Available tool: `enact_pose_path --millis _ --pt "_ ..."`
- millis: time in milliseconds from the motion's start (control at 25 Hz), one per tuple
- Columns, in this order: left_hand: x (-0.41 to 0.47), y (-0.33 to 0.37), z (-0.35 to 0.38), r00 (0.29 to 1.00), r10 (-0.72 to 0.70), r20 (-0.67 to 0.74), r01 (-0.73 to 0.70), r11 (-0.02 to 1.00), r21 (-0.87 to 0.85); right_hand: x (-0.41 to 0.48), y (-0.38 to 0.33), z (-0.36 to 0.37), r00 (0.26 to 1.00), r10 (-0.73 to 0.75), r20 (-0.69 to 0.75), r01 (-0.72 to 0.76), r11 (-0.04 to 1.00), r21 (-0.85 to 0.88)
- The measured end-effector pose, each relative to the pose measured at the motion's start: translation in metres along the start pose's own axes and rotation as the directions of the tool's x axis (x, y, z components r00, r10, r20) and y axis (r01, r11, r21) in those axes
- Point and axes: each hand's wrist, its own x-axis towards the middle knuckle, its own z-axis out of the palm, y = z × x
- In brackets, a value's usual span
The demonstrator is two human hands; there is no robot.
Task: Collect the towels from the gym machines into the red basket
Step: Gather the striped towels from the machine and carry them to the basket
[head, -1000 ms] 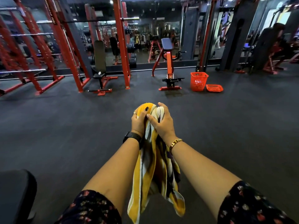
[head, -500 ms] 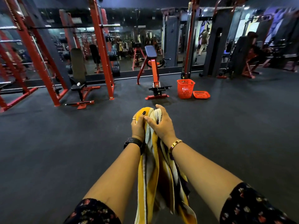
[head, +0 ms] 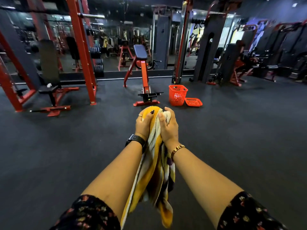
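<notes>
A yellow, white and dark striped towel [head: 153,173] hangs down between my forearms. My left hand [head: 143,125] grips its bunched top from the left, and my right hand [head: 168,126] grips it from the right, both held out in front of me. The red basket [head: 177,95] stands upright on the dark floor ahead, a little to the right of my hands and well beyond them. Its flat red lid [head: 193,102] lies on the floor just to its right. A small white cloth [head: 49,85] lies on the seat of the bench at the left.
A red bench machine with a blue pad [head: 144,77] stands just left of the basket. Red rack uprights [head: 81,52] and a black bench [head: 49,90] are at the left. Dark machines [head: 232,63] line the right, before a mirrored wall. Dark rubber floor [head: 240,138] stretches between me and the basket.
The view has moved forward and turned: the basket and bench machine are nearer and more central. My hands keep the same grip on the towel.
</notes>
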Motion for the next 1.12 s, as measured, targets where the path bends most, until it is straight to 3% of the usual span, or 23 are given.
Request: enact_pose_path --millis 640,960,1120 --pt "0.395 -0.058 0.192 0.988 -0.038 0.147 0.056 0.992 -0.117 0.402 0.14 0.006 0.996 0.0 -0.09 -0.006 0.998 -0.068" --pt "0.584 -0.107 0.273 0.98 -0.044 0.196 0.065 0.993 -0.101 0.586 0.228 0.022 0.991 0.001 -0.136 -0.014 0.996 -0.091" --pt "0.704 -0.142 0.315 0.975 -0.073 0.212 0.081 0.996 -0.028 0.698 0.283 0.038 0.978 0.06 -0.201 -0.084 0.99 -0.116"
